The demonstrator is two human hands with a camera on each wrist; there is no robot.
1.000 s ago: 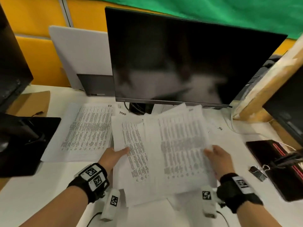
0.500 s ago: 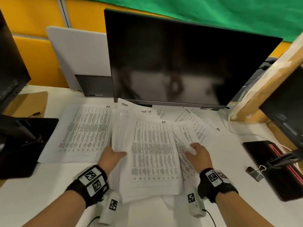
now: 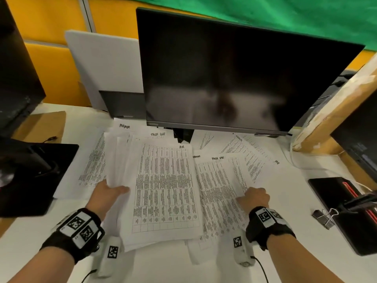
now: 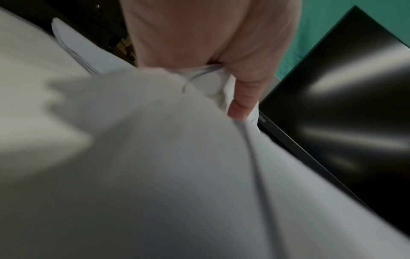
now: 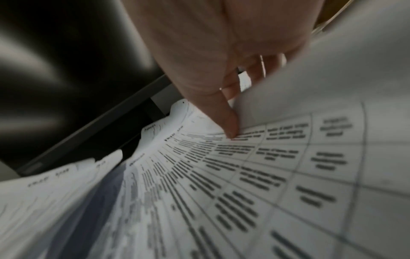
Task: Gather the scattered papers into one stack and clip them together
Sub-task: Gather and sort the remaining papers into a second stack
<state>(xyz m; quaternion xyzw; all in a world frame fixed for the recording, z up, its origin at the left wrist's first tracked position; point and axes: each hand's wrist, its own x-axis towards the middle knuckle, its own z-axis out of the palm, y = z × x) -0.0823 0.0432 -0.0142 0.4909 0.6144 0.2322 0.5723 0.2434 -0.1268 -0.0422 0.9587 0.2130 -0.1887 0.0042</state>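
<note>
Hands first: left hand (image 3: pixel 108 193) grips the gathered stack (image 3: pixel 163 188) at its left edge, thumb on top, fingers (image 4: pixel 240 103) curled under. Right hand (image 3: pixel 254 198) pinches a loose sheet (image 3: pixel 220 184) just beside the stack, fingers (image 5: pixel 228 122) clenched on its edge. Binder clips (image 3: pixel 324 217) lie apart at the right on the white surface (image 3: pixel 26 237). More papers (image 3: pixel 251 152) fan out below the monitor (image 3: pixel 234 78).

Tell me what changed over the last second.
The right hand let go of the held stack and moved right onto a sheet lying beside it, pinching its edge. The stack settled lower. The left hand still grips the stack's left edge; the binder clips haven't moved.
</note>
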